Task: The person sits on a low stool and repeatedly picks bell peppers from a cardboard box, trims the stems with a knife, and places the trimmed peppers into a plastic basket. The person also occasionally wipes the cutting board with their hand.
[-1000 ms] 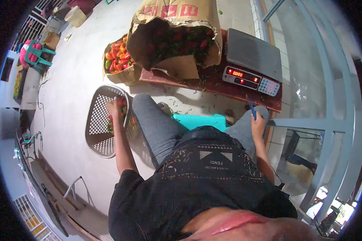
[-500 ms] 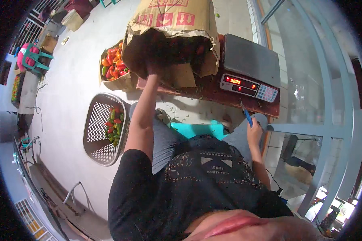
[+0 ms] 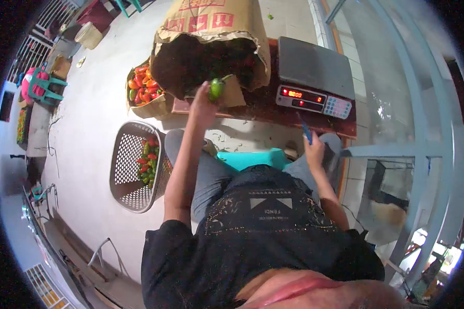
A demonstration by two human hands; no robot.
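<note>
My left hand (image 3: 203,105) is closed on a green pepper (image 3: 216,89) with its stem pointing right. It is just in front of the torn mouth of a large brown carton (image 3: 242,21), whose inside is too dark to make out. My right hand (image 3: 315,149), above my right knee, grips a slim blue-handled tool (image 3: 306,132). Its thin tip points away from me, and I cannot tell its exact kind. A grey plastic basket (image 3: 119,159) stands on the floor to my left with red and green peppers (image 3: 148,164) inside.
The carton rests on a low red-brown table (image 3: 265,116) beside a digital scale (image 3: 317,67) with a lit red display. Left of it, another carton (image 3: 152,109) holds orange and red peppers (image 3: 143,83). A turquoise seat (image 3: 252,158) is between my legs; a glass-panelled frame (image 3: 386,150) borders the right.
My left hand has come out of the dark carton towards me and now shows a green pepper. My right hand has shifted slightly up and left, still gripping the blue-handled tool.
</note>
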